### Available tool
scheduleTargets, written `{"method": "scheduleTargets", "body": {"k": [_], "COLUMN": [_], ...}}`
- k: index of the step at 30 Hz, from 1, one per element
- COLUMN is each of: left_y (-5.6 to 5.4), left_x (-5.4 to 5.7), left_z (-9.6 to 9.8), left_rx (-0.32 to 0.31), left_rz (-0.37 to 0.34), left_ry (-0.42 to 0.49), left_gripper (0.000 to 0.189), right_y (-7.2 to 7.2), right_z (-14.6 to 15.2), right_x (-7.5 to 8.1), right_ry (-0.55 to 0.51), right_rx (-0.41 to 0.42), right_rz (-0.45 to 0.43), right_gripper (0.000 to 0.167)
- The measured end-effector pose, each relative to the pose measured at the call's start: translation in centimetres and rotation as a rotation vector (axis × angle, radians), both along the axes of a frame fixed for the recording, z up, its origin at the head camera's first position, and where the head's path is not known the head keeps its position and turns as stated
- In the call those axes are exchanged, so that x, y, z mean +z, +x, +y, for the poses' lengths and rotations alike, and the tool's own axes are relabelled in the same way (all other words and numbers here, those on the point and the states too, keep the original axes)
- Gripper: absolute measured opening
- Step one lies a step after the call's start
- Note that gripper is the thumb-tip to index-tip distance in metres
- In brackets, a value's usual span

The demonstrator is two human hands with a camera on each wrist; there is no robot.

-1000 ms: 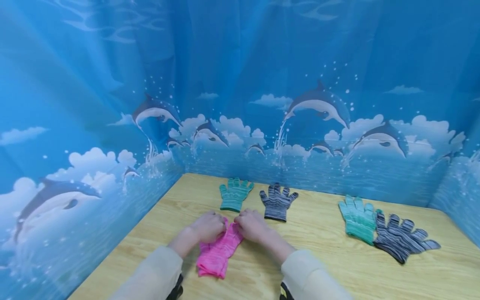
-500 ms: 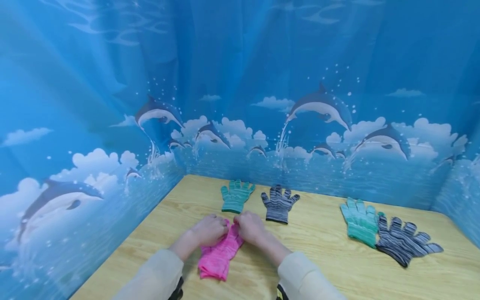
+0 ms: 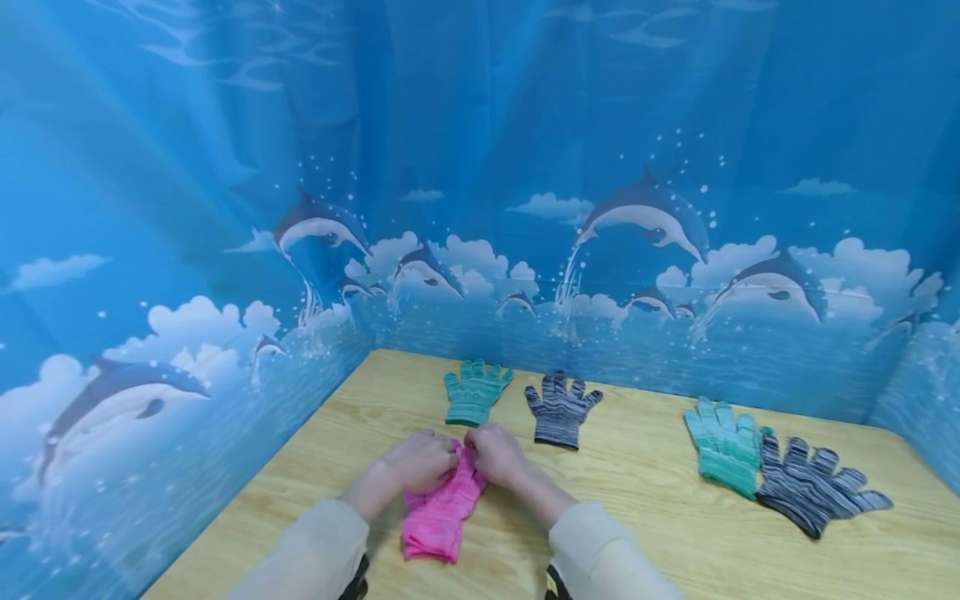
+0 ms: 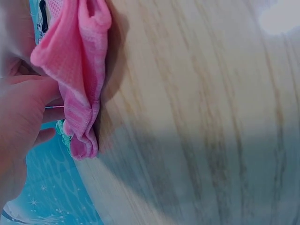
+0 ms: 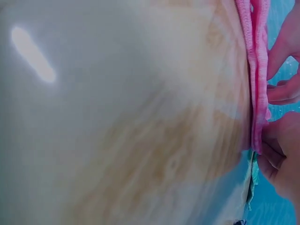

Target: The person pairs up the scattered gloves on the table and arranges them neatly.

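Note:
A pink knit glove (image 3: 438, 523) lies on the wooden table between both hands, its cuff toward the person and its finger end partly covered. My left hand (image 3: 422, 461) pinches its upper left side; in the left wrist view the glove (image 4: 85, 75) looks folded and loose beside the hand (image 4: 21, 117). At the far tip, my right hand (image 3: 495, 454) pinches the fabric, and the right wrist view has that hand (image 5: 286, 150) at the end of the glove. Some fingertips are hidden behind the fabric.
Behind the hands lie a green glove (image 3: 474, 392) and a grey-black striped glove (image 3: 559, 410), spread flat. Farther right, another green glove (image 3: 724, 446) touches a second striped glove (image 3: 813, 487). A blue dolphin-print curtain (image 3: 480, 167) borders the wooden table (image 3: 622, 533).
The pink glove has straightened slightly, its cuff swinging a little to the right. The right hand has edged closer to the left. Both keep hold; the other gloves stay put as the view shifts slightly.

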State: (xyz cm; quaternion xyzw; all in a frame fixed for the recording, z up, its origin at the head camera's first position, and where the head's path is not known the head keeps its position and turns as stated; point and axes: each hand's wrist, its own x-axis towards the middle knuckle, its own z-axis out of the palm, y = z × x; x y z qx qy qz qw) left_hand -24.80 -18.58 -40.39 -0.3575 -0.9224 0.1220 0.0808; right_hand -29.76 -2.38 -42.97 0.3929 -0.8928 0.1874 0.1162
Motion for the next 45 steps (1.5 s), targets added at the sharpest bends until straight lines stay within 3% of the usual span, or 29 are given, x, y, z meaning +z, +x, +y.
{"method": "scheduleTargets", "body": {"k": [5, 8, 14, 22, 25, 37, 45], "left_y": [0.0, 0.1, 0.3, 0.4, 0.3, 0.3, 0.4], "left_x": [-0.1, -0.2, -0.1, 0.1, 0.0, -0.3, -0.4], "left_z": [0.1, 0.0, -0.3, -0.4, -0.4, 0.0, 0.1], "left_rx": [0.008, 0.0, -0.002, 0.009, 0.003, 0.002, 0.048], "left_rz": [-0.006, 0.014, 0.028, 0.006, 0.003, 0.053, 0.011], "left_ry": [-0.007, -0.013, 0.02, 0.029, 0.029, -0.064, -0.039], "left_gripper": [0.009, 0.01, 0.009, 0.009, 0.009, 0.013, 0.012], "right_y": [-0.1, -0.1, 0.1, -0.2, -0.3, -0.5, -0.4], "right_z": [-0.1, 0.0, 0.6, 1.3, 1.4, 2.4, 2.9], "right_x": [-0.4, -0.4, 0.0, 0.1, 0.0, 0.2, 0.3], "right_ry": [0.029, 0.059, 0.147, 0.22, 0.237, 0.303, 0.302], "right_rx": [-0.017, 0.003, 0.16, 0.276, 0.305, 0.337, 0.359], "right_rz": [0.038, 0.134, 0.355, 0.425, 0.439, 0.309, 0.352], "right_gripper": [0.003, 0.008, 0.007, 0.01, 0.011, 0.016, 0.015]}}
